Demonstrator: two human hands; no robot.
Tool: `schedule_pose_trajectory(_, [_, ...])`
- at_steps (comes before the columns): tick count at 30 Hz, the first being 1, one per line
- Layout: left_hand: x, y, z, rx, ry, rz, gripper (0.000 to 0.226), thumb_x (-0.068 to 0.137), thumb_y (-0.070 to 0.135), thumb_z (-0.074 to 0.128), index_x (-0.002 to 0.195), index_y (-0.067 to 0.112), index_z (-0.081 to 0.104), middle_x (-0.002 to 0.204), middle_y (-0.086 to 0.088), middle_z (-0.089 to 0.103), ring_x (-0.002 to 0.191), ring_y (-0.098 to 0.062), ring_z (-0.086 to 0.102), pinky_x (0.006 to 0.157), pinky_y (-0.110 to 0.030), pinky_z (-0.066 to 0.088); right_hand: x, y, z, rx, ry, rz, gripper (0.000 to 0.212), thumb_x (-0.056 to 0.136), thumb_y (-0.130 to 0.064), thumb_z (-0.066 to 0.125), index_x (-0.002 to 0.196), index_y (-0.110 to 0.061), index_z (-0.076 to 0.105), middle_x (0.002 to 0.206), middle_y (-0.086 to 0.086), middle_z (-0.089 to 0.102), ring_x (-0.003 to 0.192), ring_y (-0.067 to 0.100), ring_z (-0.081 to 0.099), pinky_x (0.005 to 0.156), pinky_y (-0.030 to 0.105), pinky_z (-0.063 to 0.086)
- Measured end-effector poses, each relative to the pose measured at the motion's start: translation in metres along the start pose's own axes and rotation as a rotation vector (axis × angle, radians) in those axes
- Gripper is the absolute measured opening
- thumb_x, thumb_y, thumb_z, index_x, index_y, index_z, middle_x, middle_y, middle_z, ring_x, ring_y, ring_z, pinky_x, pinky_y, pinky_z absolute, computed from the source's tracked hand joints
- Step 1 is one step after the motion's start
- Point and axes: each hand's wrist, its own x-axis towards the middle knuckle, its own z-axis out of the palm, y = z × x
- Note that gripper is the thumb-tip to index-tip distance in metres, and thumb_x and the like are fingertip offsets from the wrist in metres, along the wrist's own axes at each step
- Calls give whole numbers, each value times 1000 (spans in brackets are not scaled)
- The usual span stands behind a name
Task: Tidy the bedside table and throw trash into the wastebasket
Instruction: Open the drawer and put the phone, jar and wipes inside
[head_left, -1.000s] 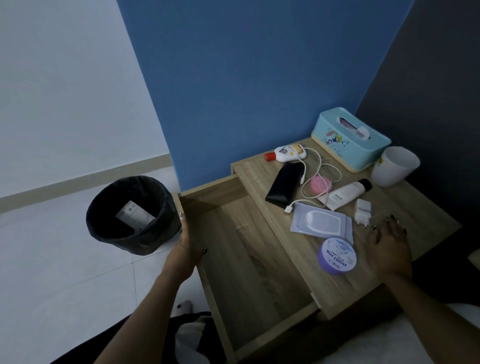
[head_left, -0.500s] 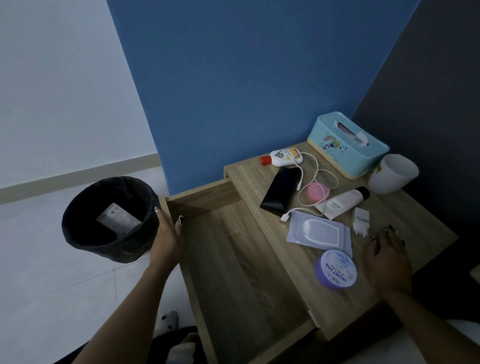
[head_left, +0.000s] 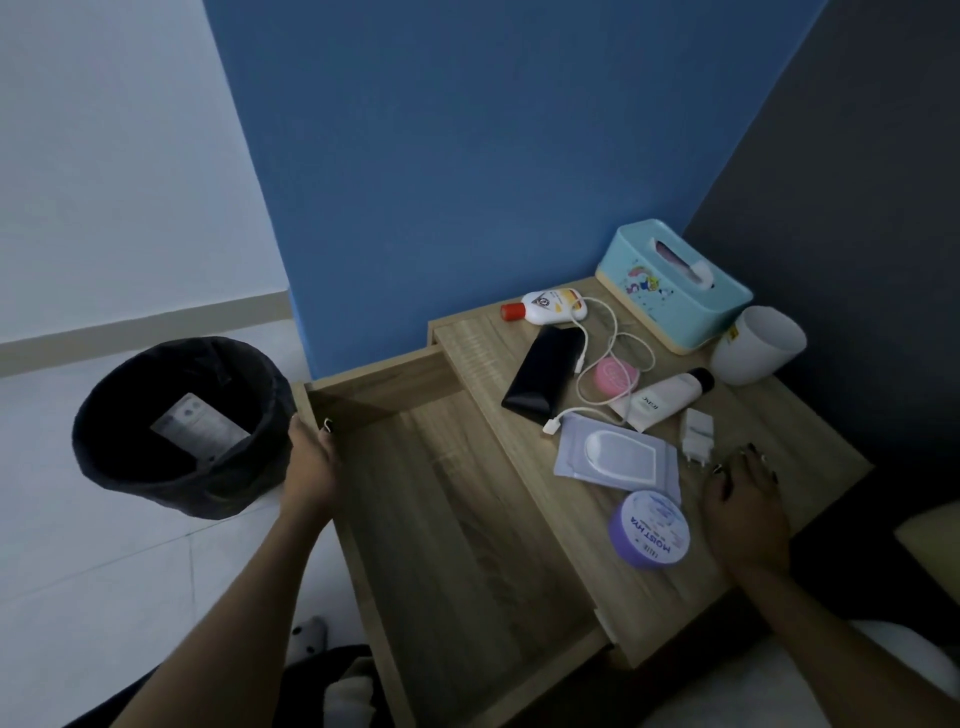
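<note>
The wooden bedside table (head_left: 810, 462) has its drawer (head_left: 457, 519) pulled out wide, with nothing inside. My left hand (head_left: 309, 462) grips the drawer's front panel at its far end. My right hand (head_left: 745, 499) lies flat, fingers apart, on the tabletop beside a purple jar (head_left: 650, 529). On the top lie a wipes pack (head_left: 618, 457), a white charger plug (head_left: 697, 431), a white tube (head_left: 662, 397), a pink round case (head_left: 615, 376), a black power bank (head_left: 545, 374) with a white cable (head_left: 613, 322), and a small red-capped bottle (head_left: 550, 305). The black wastebasket (head_left: 179, 426) stands left of the drawer.
A turquoise tissue box (head_left: 672, 286) and a white cup (head_left: 758, 345) stand at the table's back right. A paper lies in the wastebasket. The blue wall is right behind the table, a dark headboard to the right, bedding at the lower right, pale floor on the left.
My left hand slid along the drawer's front panel toward its far end. My right hand stayed flat on the tabletop. The view shifted slightly.
</note>
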Motion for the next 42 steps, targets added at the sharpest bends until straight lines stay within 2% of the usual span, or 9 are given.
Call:
schedule_pose_trajectory(3, [-2, 5, -3, 17, -15, -41, 55, 101, 39, 28, 149, 26, 4, 142, -25, 44, 118, -44, 55, 91, -59, 50, -4, -6, -7, 105, 7, 26, 55, 89, -25, 33, 126, 11, 53, 135, 29, 51, 127, 42, 47, 109, 48, 34])
schedule_pose_trajectory(6, [-4, 12, -6, 43, -54, -76, 58, 102, 36, 32, 150, 20, 3, 134, -26, 50, 110, -41, 60, 85, -55, 54, -24, -23, -24, 365, 116, 68, 50, 88, -26, 40, 126, 4, 57, 126, 24, 60, 118, 37, 56, 97, 36, 40])
schedule_pose_trajectory(10, [-4, 14, -8, 56, -85, -115, 61, 101, 39, 30, 149, 13, 5, 140, -27, 44, 117, -43, 56, 90, -55, 52, -59, -49, -40, 519, 18, -108, 57, 88, -40, 39, 133, -8, 53, 133, 11, 56, 120, 16, 49, 93, 33, 39])
schedule_pose_trajectory(18, [-2, 16, -8, -64, -103, -257, 59, 99, 50, 15, 149, 18, 14, 132, -27, 49, 115, -43, 55, 92, -53, 49, -67, -69, -48, 217, -222, -626, 57, 86, -49, 54, 134, -18, 50, 136, 0, 52, 126, 14, 47, 99, 37, 47])
schedule_pose_trajectory(25, [19, -5, -8, -107, -146, -277, 82, 79, 74, 20, 145, 25, 24, 138, -27, 47, 121, -44, 53, 98, -59, 46, -78, -70, -45, 44, -181, -639, 66, 80, -52, 60, 137, -22, 44, 139, 0, 48, 125, 14, 44, 99, 29, 39])
schedule_pose_trajectory(29, [-9, 21, -12, -105, -104, -280, 64, 100, 50, 15, 143, 6, 29, 128, -33, 53, 119, -43, 54, 104, -52, 41, -80, -62, -41, 32, -204, -587, 66, 82, -48, 56, 140, -22, 40, 142, 0, 43, 130, 17, 42, 101, 39, 44])
schedule_pose_trajectory(33, [-16, 24, -15, 2, -71, -179, 56, 104, 30, 28, 150, 10, 5, 105, -22, 58, 87, -30, 61, 79, -42, 53, -79, -62, -42, 73, -156, -639, 59, 85, -47, 56, 135, -16, 48, 138, 5, 51, 126, 21, 46, 100, 40, 46])
schedule_pose_trajectory(38, [-10, 22, -15, 12, -74, -181, 57, 103, 38, 23, 151, 22, -2, 123, -24, 56, 98, -32, 63, 77, -44, 54, -73, -118, -43, 195, -44, -733, 55, 85, -45, 59, 130, -14, 53, 128, 7, 58, 119, 18, 50, 98, 27, 41])
schedule_pose_trajectory(42, [-10, 24, -17, -28, -65, -192, 60, 97, 50, 18, 150, 21, 12, 134, -25, 52, 113, -39, 59, 93, -55, 51, -72, -191, -20, 321, -50, -790, 53, 84, -43, 63, 127, -13, 58, 127, 4, 59, 115, 17, 52, 97, 27, 43])
